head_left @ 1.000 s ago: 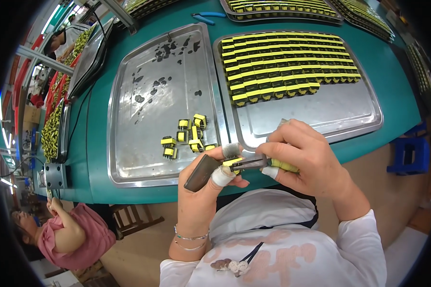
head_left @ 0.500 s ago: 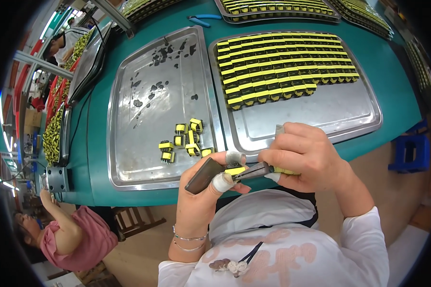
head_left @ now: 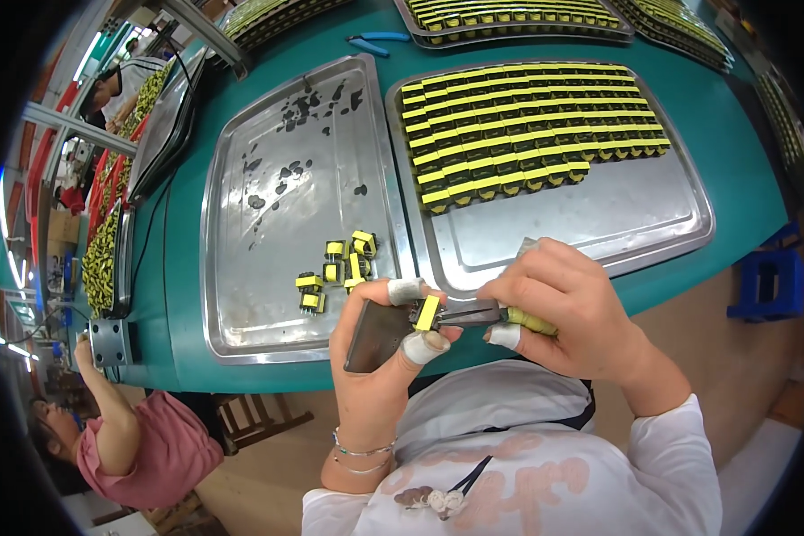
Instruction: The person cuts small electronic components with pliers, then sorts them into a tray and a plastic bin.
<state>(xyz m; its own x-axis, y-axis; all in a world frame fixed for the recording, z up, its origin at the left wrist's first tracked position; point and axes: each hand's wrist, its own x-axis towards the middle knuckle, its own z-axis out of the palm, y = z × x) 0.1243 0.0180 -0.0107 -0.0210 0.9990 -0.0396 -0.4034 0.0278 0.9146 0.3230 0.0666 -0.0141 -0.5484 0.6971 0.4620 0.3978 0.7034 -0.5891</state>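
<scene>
My left hand [head_left: 363, 364], with white tape on thumb and forefinger, is closed around a flat dark block [head_left: 377, 336]. Its fingertips also pinch a small black transformer [head_left: 427, 313] with a yellow band. From the right, my right hand [head_left: 573, 299] grips slim dark tweezers [head_left: 473, 314] wrapped in yellow at the grip. Their points reach the transformer's side; exact contact is too small to tell. Several loose transformers [head_left: 333, 271] lie beyond my left hand in the left metal tray [head_left: 268, 335], one partly hidden by that hand.
Packed rows of transformers [head_left: 509, 134] fill the far part of the right metal tray [head_left: 598, 223]. Blue-handled pliers [head_left: 377, 40] lie behind the trays, near more loaded trays. A co-worker in pink [head_left: 156, 447] sits at left; a blue stool [head_left: 766, 284] stands at right.
The transformer has turned in my left fingers, its yellow band now steeply tilted instead of nearly level. My left hand has shifted slightly, covering more of the nearest loose transformer.
</scene>
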